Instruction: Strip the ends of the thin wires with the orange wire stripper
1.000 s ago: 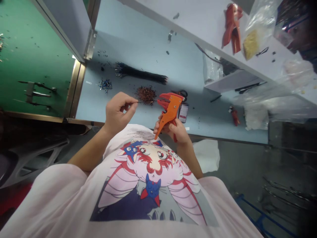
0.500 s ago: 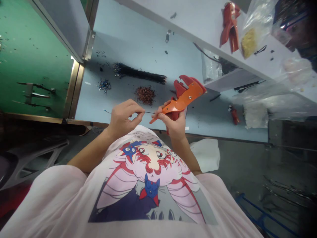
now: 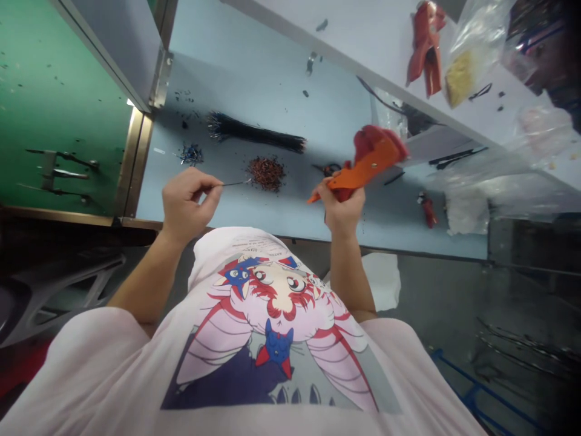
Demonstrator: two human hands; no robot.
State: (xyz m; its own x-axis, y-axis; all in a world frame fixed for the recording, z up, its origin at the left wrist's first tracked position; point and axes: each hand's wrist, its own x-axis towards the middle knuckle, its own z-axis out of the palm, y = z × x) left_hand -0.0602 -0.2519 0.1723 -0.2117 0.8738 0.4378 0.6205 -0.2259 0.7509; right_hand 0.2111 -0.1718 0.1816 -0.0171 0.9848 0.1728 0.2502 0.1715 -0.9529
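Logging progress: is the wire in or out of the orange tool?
Out: the left hand holds the wire by the brown pile; the right hand holds the orange tool well apart, further right.

Single head-worn view; faces forward and down, over printed shirt (image 3: pixel 276 339) just below, onto blue worktop (image 3: pixel 254 72) nearby.

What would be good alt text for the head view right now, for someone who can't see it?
A person's left hand pinches a thin wire pointing toward a pile of brown bits, while the right hand holds an orange and red tool. Beyond the pile, a bundle of black wires lies on a blue table.
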